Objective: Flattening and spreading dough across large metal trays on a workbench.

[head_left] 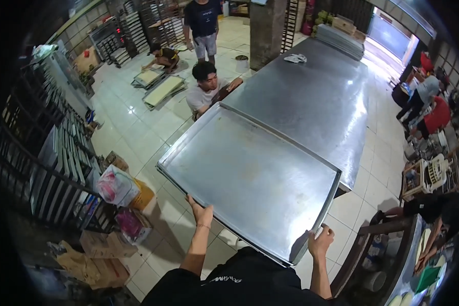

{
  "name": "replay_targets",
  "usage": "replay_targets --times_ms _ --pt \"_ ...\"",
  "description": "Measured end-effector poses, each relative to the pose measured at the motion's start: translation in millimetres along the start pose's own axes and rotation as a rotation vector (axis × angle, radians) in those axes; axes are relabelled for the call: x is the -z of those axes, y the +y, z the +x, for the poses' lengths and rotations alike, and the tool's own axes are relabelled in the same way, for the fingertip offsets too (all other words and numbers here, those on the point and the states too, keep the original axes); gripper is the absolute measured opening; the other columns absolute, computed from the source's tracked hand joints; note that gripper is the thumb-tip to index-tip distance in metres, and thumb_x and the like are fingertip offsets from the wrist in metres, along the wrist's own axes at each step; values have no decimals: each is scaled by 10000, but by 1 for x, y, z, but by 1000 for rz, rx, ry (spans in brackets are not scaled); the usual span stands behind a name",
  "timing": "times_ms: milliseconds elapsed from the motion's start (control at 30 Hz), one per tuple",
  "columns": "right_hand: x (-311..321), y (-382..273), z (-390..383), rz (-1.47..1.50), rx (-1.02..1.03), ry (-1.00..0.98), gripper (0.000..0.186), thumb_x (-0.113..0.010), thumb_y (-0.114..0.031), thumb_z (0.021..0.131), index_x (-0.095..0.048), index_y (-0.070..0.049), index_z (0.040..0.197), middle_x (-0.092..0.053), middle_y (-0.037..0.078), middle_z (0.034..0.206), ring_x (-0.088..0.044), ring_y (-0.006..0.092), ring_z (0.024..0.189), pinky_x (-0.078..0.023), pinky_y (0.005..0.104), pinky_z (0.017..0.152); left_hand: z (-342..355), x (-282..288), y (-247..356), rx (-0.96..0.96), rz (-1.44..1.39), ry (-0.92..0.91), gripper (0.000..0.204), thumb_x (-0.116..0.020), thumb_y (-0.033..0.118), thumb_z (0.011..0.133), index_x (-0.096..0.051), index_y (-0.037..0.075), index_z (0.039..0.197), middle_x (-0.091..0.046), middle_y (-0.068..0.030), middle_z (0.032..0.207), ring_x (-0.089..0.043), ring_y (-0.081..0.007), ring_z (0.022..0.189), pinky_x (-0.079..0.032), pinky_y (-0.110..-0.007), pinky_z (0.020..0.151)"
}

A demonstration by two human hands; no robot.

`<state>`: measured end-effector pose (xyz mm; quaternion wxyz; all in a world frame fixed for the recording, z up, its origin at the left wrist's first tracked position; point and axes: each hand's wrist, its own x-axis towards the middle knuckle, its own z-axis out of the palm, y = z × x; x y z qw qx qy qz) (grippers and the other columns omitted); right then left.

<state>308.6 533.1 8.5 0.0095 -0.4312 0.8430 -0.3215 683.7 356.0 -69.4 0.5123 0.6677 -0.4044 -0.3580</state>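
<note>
A large, shallow metal baking tray (pixel 250 176) with a raised rim spans the space in front of my body, bare inside apart from a few brownish stains. My left hand (pixel 200 213) grips its near left edge, the fingers partly hidden under the rim. At the near right corner my right hand (pixel 320 241) has hold of the same tray, its fingers curled at the side. The tray's far edge overlaps the near end of a long metal-topped table (pixel 311 97); whether it rests there I cannot tell.
A person in a white shirt (pixel 196 97) crouches at the table's left side. Stacked trays (pixel 340 42) and a white cloth (pixel 295 58) lie on its far end. Racks of trays (pixel 61 158) and bags (pixel 118 186) line the left. A person works at a bench (pixel 410 245) on the right.
</note>
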Motion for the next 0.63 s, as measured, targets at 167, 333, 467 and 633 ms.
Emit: replay_targets --times_ms 167,333,467,633 --pt "-24 2 -16 157 -189 -33 288 -546 -150 843 -464 44 1040 -508 191 902 -520 274 779 -449 359 739 13 -6 8 104 -129 92 852 -588 -33 675 -95 -29 1368 -197 -290 1359 -319 -396 1232 -291 -400 1041" --pt "-22 -12 -20 275 -268 -125 320 -543 -162 860 -467 56 1081 -514 227 977 -528 309 841 -447 370 784 17 -20 40 176 84 187 754 -616 25 699 -154 -23 1294 -252 -275 1297 -358 -382 1174 -339 -432 992" --pt "-12 31 -37 426 -343 2 336 -543 -188 865 -485 58 1086 -540 227 1025 -542 305 862 -455 367 775 26 -8 8 -65 135 -63 755 -530 62 793 -46 -54 1361 -133 -315 1353 -205 -388 1275 -308 -459 1016" --pt "33 120 -91 197 -712 -187 430 -542 -286 853 -526 -25 1195 -618 175 1032 -599 316 845 -477 342 745 55 -34 13 -49 872 -114 796 -561 144 846 -38 12 1431 -3 -247 1478 -143 -412 1344 -179 -514 1099"
